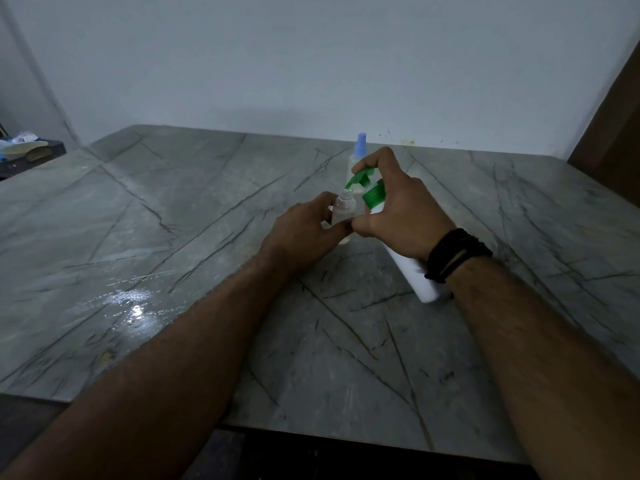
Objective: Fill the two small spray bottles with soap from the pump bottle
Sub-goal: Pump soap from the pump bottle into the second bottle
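A small clear spray bottle (343, 206) with no cap stands on the grey marble table (194, 209), and my left hand (304, 233) holds its body. My right hand (398, 209) grips the white pump bottle (417, 277), which tilts left with its base on the table. Its green pump head (362, 178) sits under my forefinger, the nozzle just above the small bottle's open neck. A second small spray bottle (356, 157) with a pale blue cap stands upright behind, partly hidden by my right hand.
A wet patch (133, 301) shines on the table at the left. A dark shelf with pale objects (26, 150) stands at the far left beyond the table. A white wall runs behind, and a brown panel (613, 133) stands at the right.
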